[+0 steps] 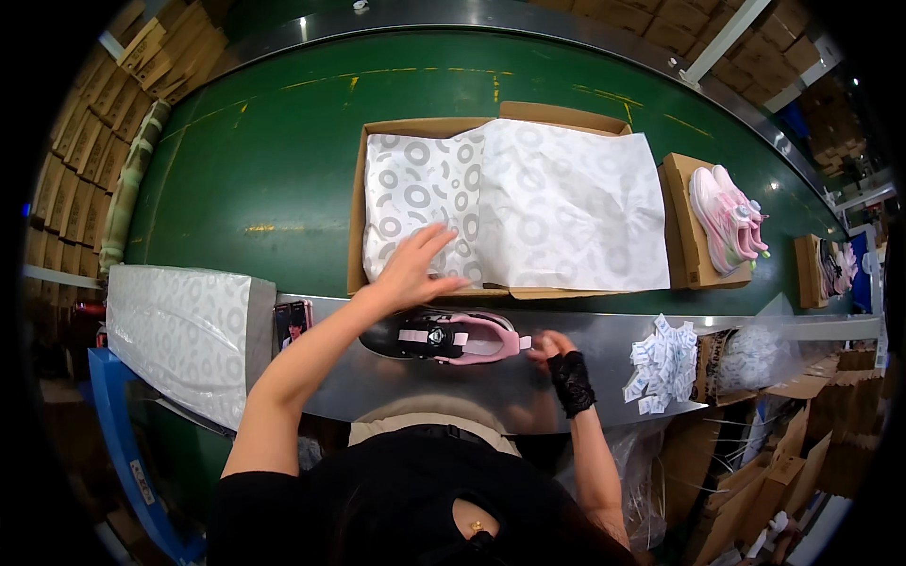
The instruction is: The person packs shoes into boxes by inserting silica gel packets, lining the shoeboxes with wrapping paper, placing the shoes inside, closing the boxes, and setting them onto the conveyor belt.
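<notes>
A black and pink sneaker [462,338] with a dial on top lies on its sole on the metal ledge, toe to the left. At its heel, a small white tab [525,342] meets the fingertips of my right hand [555,348], which are pinched together; a black lace cuff covers that wrist. My left hand [415,269], fingers spread and holding nothing, is over the front edge of an open shoe box [357,226]. White patterned tissue paper [571,203] spreads across the box. Part of the sneaker's toe is behind my left forearm.
To the right, a cardboard box [694,250] bears pink and white sneakers [729,219], with another shoe box [809,274] beyond. Small white packets [663,363] are heaped on the ledge. A stack of patterned paper [175,330] stands left. The green conveyor belt [274,170] runs behind.
</notes>
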`<state>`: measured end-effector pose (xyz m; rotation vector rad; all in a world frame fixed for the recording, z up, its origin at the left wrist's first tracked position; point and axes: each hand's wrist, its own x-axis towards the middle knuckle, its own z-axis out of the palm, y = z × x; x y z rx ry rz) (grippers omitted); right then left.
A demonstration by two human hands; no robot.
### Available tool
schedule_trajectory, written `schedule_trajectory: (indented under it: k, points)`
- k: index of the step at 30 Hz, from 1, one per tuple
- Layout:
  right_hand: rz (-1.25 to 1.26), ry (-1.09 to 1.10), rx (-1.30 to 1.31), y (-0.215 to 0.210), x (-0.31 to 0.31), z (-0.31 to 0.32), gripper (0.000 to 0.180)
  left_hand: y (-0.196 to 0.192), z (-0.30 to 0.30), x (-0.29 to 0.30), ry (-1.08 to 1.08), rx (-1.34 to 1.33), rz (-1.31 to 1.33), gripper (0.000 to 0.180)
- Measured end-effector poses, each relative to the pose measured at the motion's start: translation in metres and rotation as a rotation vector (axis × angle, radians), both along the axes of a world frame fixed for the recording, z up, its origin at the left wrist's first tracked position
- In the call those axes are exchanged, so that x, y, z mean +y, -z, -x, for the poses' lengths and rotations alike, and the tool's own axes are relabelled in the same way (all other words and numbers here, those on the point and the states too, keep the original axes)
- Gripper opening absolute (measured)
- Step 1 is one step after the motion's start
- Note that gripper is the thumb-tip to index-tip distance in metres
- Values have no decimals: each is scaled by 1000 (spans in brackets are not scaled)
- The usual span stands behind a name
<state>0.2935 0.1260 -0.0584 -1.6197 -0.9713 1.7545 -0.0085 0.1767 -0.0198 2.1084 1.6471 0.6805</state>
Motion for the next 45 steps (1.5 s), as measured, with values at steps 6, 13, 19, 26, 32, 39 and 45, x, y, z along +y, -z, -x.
schedule_trajectory:
  k: [6,13,19,26,32,39,45]
  points:
    - [-124,-319,214,-7,8,46,39,-18,13,-101,49,-148,71,81]
    - [-220,-474,429,-109,39,83,36,-50,41,-110,-280,-927,392,71]
    - [-339,-420,475,-128,34,83,35,-77,42,-84,-323,-1061,263,68]
    - [-147,-410,214,-72,24,52,28,-43,31,23,-508,-1533,327,56]
    - [-63,-250,206,-28,25,38,33,45,-3,83,-696,-1384,849,71]
    - [-39,370,347,-21,80,60,36,7,-1,40,-351,-1415,829,52]
    - [-1333,-216,-697,-43,87,108,55,-21,82,-20,-812,-1147,117,59]
